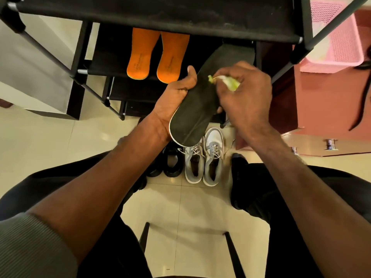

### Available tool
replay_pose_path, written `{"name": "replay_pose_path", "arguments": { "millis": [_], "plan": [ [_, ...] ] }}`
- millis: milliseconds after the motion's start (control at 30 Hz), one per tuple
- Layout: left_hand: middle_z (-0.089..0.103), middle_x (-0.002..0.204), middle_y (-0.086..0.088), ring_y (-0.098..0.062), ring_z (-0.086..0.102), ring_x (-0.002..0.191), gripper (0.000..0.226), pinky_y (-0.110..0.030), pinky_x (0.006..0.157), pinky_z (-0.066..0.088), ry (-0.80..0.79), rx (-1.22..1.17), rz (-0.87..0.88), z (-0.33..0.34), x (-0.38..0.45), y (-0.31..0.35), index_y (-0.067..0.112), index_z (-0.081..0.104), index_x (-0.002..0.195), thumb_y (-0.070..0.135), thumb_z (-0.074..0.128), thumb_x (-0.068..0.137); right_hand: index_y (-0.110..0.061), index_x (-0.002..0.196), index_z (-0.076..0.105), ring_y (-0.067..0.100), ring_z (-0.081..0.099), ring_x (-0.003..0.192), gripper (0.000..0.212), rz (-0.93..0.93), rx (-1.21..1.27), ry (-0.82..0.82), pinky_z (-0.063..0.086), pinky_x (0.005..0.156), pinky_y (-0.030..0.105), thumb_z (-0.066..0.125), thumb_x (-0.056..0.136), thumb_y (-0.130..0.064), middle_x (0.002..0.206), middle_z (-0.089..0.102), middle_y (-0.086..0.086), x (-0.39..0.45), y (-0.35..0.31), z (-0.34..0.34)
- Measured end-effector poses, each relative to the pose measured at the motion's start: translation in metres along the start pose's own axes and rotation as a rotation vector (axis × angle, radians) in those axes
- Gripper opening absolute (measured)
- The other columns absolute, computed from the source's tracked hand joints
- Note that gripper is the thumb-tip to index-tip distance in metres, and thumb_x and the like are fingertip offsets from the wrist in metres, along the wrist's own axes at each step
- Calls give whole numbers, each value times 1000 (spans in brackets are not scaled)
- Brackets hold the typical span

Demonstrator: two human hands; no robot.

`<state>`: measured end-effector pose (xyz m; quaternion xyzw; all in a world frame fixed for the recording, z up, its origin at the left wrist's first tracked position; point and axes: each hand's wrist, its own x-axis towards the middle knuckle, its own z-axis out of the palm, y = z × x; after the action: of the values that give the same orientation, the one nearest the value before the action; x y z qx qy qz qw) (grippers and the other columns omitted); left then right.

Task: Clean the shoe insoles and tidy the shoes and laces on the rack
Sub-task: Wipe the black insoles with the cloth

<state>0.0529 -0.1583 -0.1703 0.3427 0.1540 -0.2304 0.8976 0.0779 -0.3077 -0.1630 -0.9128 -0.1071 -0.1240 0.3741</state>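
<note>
Black metal-framed fabric shoe rack [160,21] at 12 o'clock; long black foam insole [197,109] at centre, tilted toward 1 o'clock; left hand [176,93] palm-up beneath it, fingers wrapped round its edge; right hand [245,97] knuckles-up, pinching crumpled yellow-green cloth [230,82] against insole.

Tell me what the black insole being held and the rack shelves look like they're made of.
The black insole looks like flexible foam with a matte fabric top: it creases lengthwise in the left hand, and a pale edge shows at the heel. The rack shelves look like dull black cloth stretched between metal tubes, faintly dusty. The right hand holds a yellow-green cloth.
</note>
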Motion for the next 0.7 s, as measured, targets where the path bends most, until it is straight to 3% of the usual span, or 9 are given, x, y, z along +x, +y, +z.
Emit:
{"name": "replay_pose_path", "arguments": {
  "millis": [67, 200, 233, 333, 400, 500, 567, 700],
  "plan": [
    [76, 97, -9, -25, 73, 85, 63, -46, 83, 60, -67, -1, -16, 6, -6, -1, 13, 81, 85, 33, 28, 114, -27, 102, 80, 16, 66, 96, 18, 42, -129, 60, 55, 77, 35, 68, 89, -30, 102, 71, -11, 7, 3, -8],
    [69, 118, -16, -33, 73, 91, 48, -53, 83, 60, -39, -10, -44, 4, -8, 1, 5, 59, 128, 43, 35, 111, -28, 104, 80, 17, 66, 100, 18, 102, -186, 123, 56, 79, 34, 68, 90, -30, 108, 72, -12, 14, 8, -16],
    [70, 116, -15, -32, 73, 89, 48, -52, 81, 60, -22, 21, -54, 9, -9, 1, 5, 56, 131, 43, 35, 111, -28, 104, 80, 17, 66, 100, 18, 116, -172, 118, 57, 81, 37, 69, 90, -30, 108, 73, -12, 15, 9, -17],
    [76, 91, -10, -25, 74, 78, 59, -43, 73, 62, -7, 68, -35, 17, -10, -1, 7, 77, 95, 40, 31, 112, -28, 103, 80, 17, 67, 101, 19, 102, -111, -1, 57, 85, 42, 69, 88, -28, 105, 74, -10, 8, 5, -12],
    [75, 77, -6, -18, 74, 72, 72, -31, 68, 62, -21, 43, -62, 19, -14, 0, 11, 80, 75, 41, 27, 113, -24, 101, 81, 16, 67, 97, 16, 31, 21, -130, 57, 83, 44, 72, 88, -24, 100, 74, -9, -3, -5, -7],
    [75, 83, -9, -21, 75, 81, 72, -32, 77, 62, 31, 21, -104, 9, -12, 5, 6, 81, 79, 51, 34, 109, -18, 95, 82, 8, 66, 90, 9, -103, 248, -309, 54, 88, 36, 78, 87, -17, 91, 72, -11, -16, -25, -2],
    [75, 89, -13, -24, 75, 86, 68, -34, 81, 62, 52, 11, -100, 7, -11, 9, 2, 80, 86, 51, 38, 108, -19, 94, 82, 6, 65, 91, 9, -155, 259, -366, 50, 94, 31, 78, 86, -18, 91, 71, -15, -16, -28, -3],
    [74, 81, -5, -18, 73, 76, 63, -35, 75, 60, 27, 54, -42, 15, -10, 6, 13, 81, 79, 40, 34, 112, -27, 96, 81, 13, 63, 94, 13, -113, 25, -205, 54, 84, 42, 71, 87, -26, 94, 70, -16, -5, -12, -10]
  ]
}}
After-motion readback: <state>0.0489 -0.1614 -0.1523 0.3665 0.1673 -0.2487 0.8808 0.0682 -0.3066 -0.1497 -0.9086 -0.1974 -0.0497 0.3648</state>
